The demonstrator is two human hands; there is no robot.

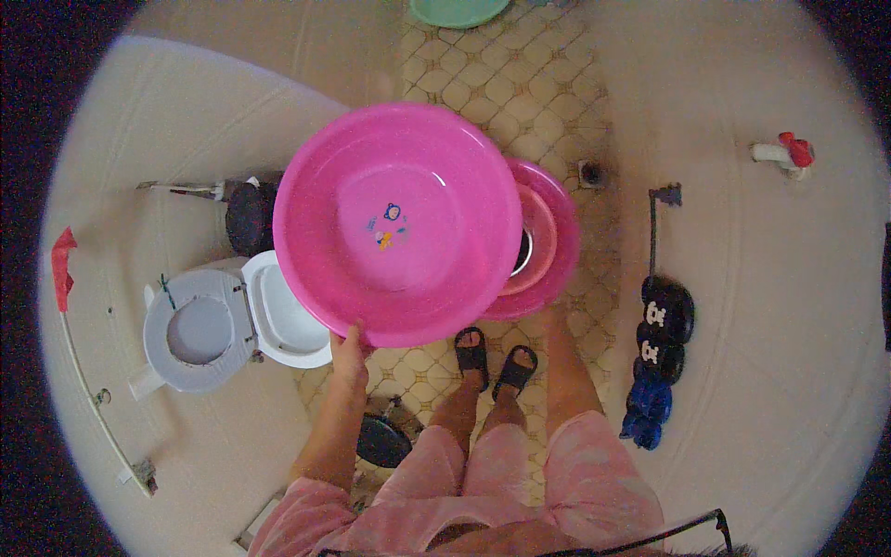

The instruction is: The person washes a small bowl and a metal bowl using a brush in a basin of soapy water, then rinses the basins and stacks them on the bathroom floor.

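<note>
A large pink plastic basin point(404, 299) with a small cartoon print on its bottom is held up in front of me, its inside facing me. My left hand point(350, 351) grips its near left rim, thumb over the edge. Behind and to the right, partly covered by it, is a second pink basin point(567, 244). A smaller salmon-pink basin point(546, 254) sits inside that one, with a silver-rimmed round item point(527, 254) within. My right forearm reaches to the second basin's near right edge; the basin hides most of the right hand, so its grip is unclear.
At left are a white toilet seat point(163, 348), a towel bar point(80, 376) with red cloth point(62, 268) and a dark round object point(249, 219). Slippers point(665, 331) hang along the right wall, near a red-handled tap point(793, 150). A floor drain point(590, 174) and green basin point(459, 14) lie ahead.
</note>
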